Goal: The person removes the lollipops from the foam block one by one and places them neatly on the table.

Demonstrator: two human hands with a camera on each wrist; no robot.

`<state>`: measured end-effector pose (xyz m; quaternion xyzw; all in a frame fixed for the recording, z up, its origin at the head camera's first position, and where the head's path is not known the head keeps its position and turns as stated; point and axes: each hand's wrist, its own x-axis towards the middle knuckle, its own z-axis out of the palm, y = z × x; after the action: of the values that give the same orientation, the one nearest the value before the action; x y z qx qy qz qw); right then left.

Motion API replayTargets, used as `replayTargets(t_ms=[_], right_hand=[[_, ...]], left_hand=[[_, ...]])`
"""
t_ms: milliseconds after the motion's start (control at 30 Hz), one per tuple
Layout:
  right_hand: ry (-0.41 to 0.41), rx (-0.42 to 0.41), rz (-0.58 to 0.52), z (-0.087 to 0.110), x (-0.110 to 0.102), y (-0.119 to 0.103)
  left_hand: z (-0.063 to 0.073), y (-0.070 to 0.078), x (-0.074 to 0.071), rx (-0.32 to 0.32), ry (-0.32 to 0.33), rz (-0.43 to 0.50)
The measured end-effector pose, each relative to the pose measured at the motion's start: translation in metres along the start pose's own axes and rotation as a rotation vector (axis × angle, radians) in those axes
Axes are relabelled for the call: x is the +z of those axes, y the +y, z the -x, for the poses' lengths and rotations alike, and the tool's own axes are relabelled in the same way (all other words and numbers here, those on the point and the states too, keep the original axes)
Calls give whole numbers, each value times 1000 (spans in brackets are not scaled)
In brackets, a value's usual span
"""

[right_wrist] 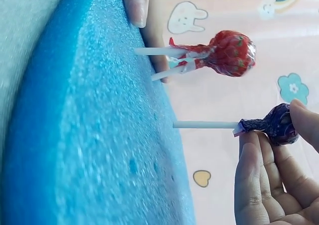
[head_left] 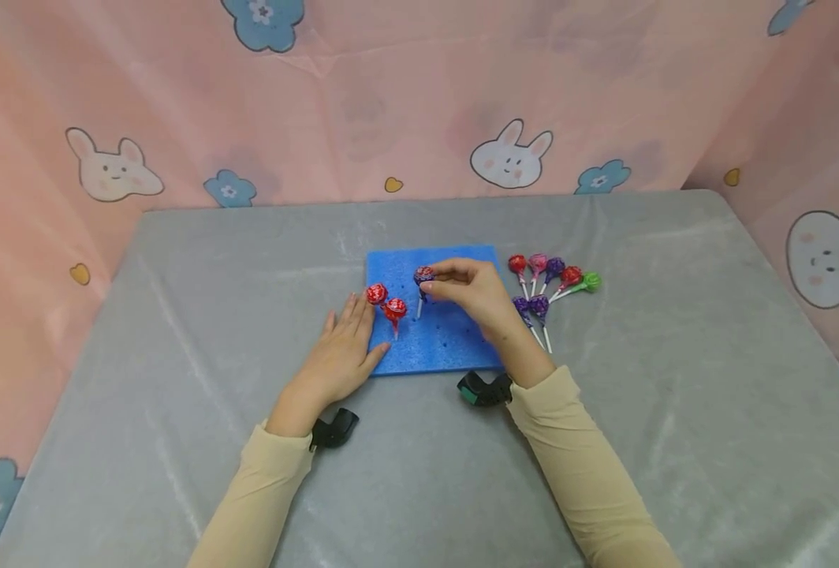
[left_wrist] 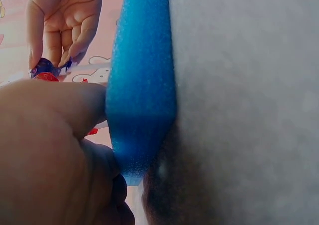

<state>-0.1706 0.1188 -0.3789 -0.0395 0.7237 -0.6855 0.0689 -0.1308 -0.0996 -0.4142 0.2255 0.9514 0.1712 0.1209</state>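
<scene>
My right hand [head_left: 478, 296] pinches a purple-wrapped lollipop [right_wrist: 282, 125] by its candy head, with the white stick pointing down. The stick's lower end is right at the surface of the blue foam board [head_left: 434, 359], which has small holes in it. To its left, two red lollipops [head_left: 394, 309] stand upright with their sticks in the foam. Fairly straight fingers of my left hand [head_left: 339, 355] rest along the board's left edge, its thumb by the front left corner. In the left wrist view, the foam's thick side [left_wrist: 142, 85] is beside that thumb.
Right of the board, several loose lollipops lie on the grey-covered table [head_left: 675, 410], among them a green one [head_left: 591, 282], a pink one [head_left: 538, 262] and purple ones [head_left: 539, 304]. A pink curtain [head_left: 391, 102] with rabbits and flowers hangs behind the table.
</scene>
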Motion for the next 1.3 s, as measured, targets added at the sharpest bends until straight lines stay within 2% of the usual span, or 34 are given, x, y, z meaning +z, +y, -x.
replayTargets(t_ms=[200,600,800,900,1100,1300], right_hand=[[24,8,4,6,-12,0],[63,-28,12,21,-47,5],[71,-49,-46,27,-65,0],[62,-47,-14,31,-76,-3],[38,10,128,37,-96,-8],[62,47,219,39,-119,-10]], left_hand=[[1,-1,1,7,7,0],[2,1,0,14,0,-7],[2,1,0,15,10,-4],[3,1,1,17,13,-6],[5,1,3,15,8,-4],[2,1,2,24,18,-2]])
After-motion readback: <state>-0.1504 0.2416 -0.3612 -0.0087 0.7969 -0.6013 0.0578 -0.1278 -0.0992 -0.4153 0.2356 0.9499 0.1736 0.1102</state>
